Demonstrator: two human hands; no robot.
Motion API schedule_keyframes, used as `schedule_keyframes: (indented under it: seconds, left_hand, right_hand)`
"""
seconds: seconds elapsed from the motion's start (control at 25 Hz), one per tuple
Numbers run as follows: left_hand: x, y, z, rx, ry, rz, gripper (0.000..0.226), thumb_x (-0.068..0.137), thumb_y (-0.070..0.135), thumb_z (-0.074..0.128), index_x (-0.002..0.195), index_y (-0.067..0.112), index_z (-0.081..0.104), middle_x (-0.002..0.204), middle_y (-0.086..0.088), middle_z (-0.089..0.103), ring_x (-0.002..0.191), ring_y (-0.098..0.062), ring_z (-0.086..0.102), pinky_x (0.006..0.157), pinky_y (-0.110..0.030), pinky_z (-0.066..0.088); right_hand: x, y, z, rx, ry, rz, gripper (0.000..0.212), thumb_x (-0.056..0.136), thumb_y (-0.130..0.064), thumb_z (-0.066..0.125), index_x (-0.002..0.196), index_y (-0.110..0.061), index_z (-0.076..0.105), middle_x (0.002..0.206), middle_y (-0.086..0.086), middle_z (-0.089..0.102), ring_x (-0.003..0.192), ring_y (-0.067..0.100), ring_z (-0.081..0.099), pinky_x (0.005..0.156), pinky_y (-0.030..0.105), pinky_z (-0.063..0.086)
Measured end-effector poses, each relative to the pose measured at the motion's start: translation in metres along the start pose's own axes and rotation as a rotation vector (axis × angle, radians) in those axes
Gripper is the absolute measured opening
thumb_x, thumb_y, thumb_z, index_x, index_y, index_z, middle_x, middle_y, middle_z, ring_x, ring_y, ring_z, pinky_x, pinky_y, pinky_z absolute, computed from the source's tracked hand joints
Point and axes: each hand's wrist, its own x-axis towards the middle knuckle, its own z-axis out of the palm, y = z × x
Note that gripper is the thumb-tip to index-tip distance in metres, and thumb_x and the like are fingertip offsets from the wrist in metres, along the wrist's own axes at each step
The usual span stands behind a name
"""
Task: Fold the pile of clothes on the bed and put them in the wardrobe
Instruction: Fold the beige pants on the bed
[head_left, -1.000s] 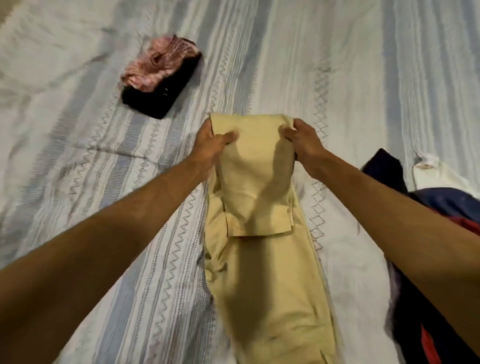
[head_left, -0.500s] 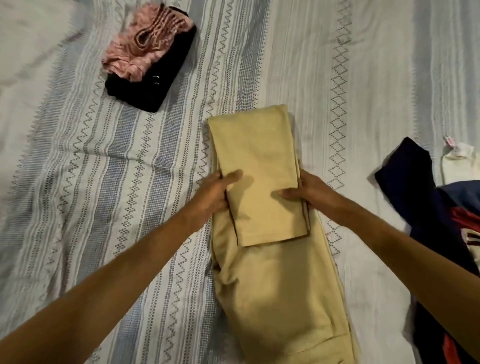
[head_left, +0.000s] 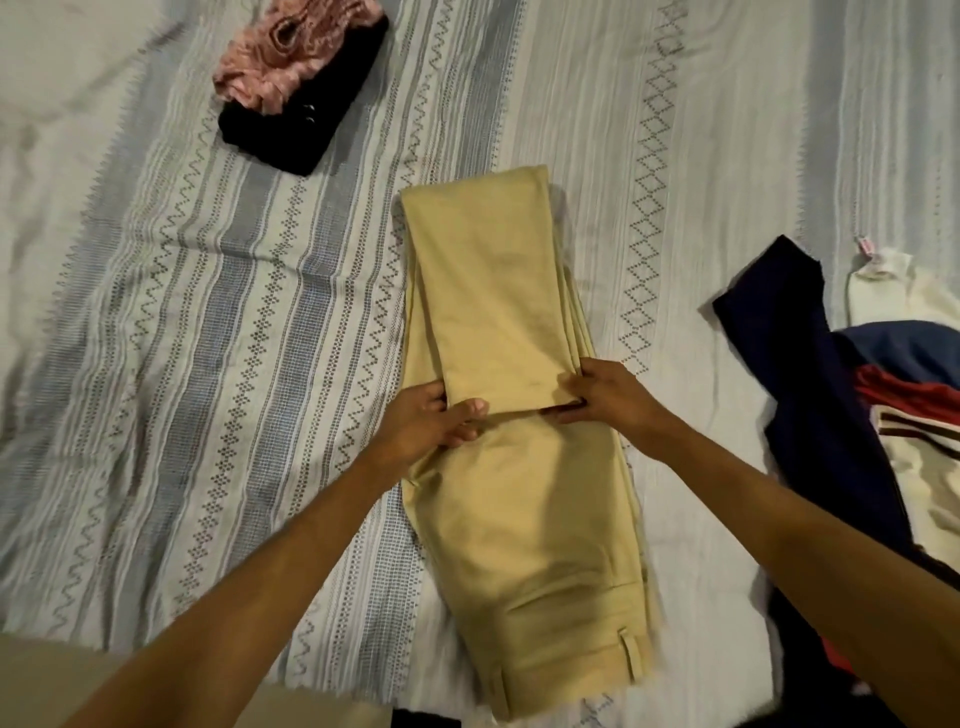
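Both arms reach forward, left hand (head_left: 434, 423) and right hand (head_left: 605, 392) with fingers curled, pinching.

Trousers (head_left: 524, 467) mid-bed (head_left: 156, 364), folded stack (head_left: 301, 88) behind-left, pile (head_left: 872, 395) right

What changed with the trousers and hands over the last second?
Both hands, left and right, slid from the far fold of the trousers back to the folded leg's near hem, which they now pinch. The folded pile and unfolded clothes stayed put.
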Motion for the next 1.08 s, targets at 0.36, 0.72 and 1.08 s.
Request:
schedule_keyframes:
  seconds: [0.36, 0.72, 1.08]
  left_hand:
    - [0.032, 0.020, -0.010, 0.066, 0.271, 0.110, 0.024, 0.098, 0.046, 0.069, 0.088, 0.024, 0.067, 0.073, 0.009, 0.068, 0.076, -0.016, 0.069, 0.076, -0.037, 0.063]
    - [0.091, 0.075, -0.036, -0.248, 0.337, 0.121, 0.042, 0.088, 0.015, 0.084, 0.120, 0.019, 0.056, 0.101, -0.004, 0.074, 0.096, -0.022, 0.073, 0.073, -0.030, 0.060]
    - [0.159, 0.154, -0.079, -0.090, 0.163, 0.037, 0.065, 0.070, 0.032, 0.098, 0.124, 0.010, 0.069, 0.114, -0.004, 0.079, 0.103, -0.022, 0.077, 0.087, -0.036, 0.062]
  right_hand:
    - [0.035, -0.046, 0.018, -0.376, 0.357, -0.274, 0.041, 0.101, -0.024, 0.064, 0.136, -0.013, 0.047, 0.102, 0.006, 0.068, 0.089, 0.022, 0.064, 0.075, 0.031, 0.047]
    - [0.126, -0.117, 0.005, -0.272, 0.459, -0.254, 0.023, 0.091, -0.023, 0.074, 0.108, -0.009, 0.068, 0.102, 0.002, 0.070, 0.102, 0.024, 0.068, 0.096, 0.042, 0.056]
    - [0.173, -0.183, -0.024, -0.098, 0.151, 0.005, 0.045, 0.070, -0.019, 0.091, 0.109, -0.010, 0.072, 0.099, 0.003, 0.069, 0.091, 0.020, 0.063, 0.062, 0.028, 0.048]
